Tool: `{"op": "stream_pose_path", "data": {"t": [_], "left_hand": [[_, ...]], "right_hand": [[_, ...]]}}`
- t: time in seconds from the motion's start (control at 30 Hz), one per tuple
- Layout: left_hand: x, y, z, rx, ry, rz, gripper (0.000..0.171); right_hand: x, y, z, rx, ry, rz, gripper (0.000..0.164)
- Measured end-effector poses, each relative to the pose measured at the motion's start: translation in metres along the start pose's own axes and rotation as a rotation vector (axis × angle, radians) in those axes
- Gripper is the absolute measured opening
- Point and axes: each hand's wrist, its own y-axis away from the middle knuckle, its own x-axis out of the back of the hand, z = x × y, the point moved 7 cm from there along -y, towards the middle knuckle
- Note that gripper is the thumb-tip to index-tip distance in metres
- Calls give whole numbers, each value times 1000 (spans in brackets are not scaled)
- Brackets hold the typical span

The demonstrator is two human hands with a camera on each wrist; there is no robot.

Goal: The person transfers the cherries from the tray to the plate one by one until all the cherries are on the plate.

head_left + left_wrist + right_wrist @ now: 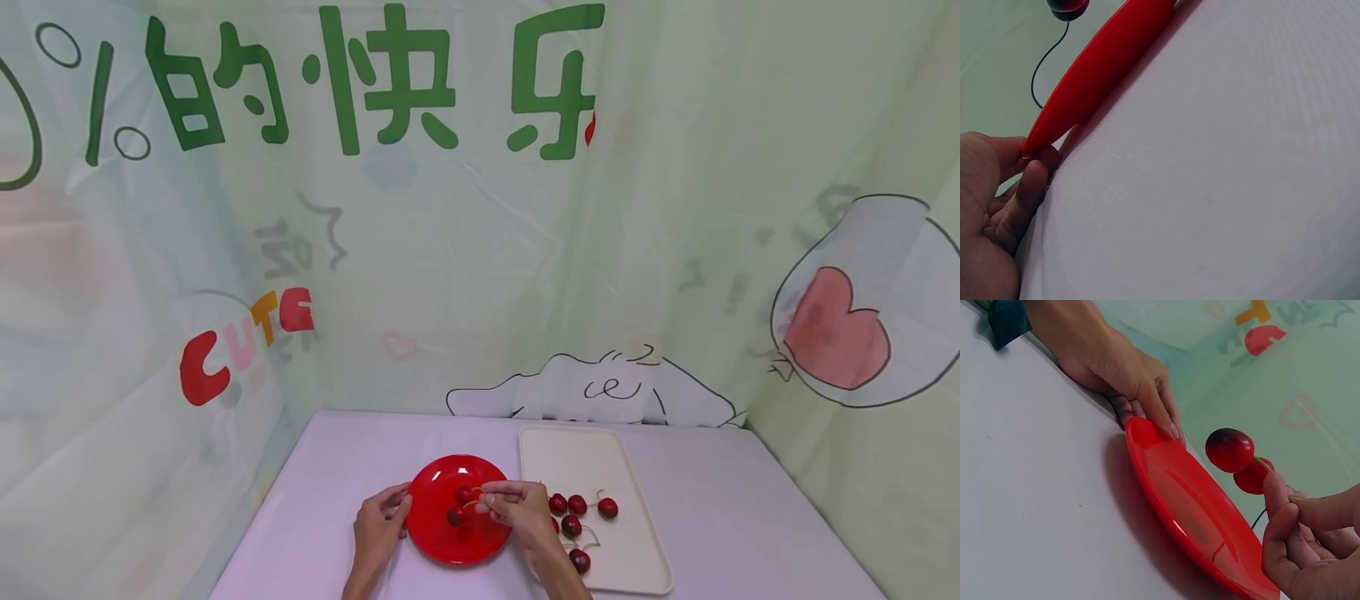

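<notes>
From my seat I see a table [352, 467] covered in pale lilac cloth, closed in by pale green curtains [487, 292] printed with green characters, coloured letters and line drawings. I count one red plate [442, 542], one cream tray [570, 450] just to its right, and eight cherries in sight: two held over the plate, and six loose cherries [607, 507] on the tray, where my right forearm may hide more. My left hand [378, 529] has its thumb and fingers clamped on the plate's left rim; my right hand [525, 510] pinches the stems of the two held cherries [465, 495], fingertips together. From the head view that pair could pass for lying on the plate; the right wrist view shows them clear of it, and also a dark band [1010, 322] at my left wrist. The left wrist view shows fingertips under the rim.
</notes>
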Motion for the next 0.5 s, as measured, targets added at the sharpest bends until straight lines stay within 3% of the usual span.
{"op": "stream_pose_path", "data": {"t": [0.13,0.37,0.5], "left_hand": [[0,0,2,-3,-9,1,32],[-1,-2,-2,-15,-16,9,30],[-2,-3,-5,-6,-12,1,31]], "right_hand": [[-4,-2,0,27,-10,-16,28],[-8,-8,8,-33,-1,-21,30],[-11,-13,11,-26,7,-29,32]]}}
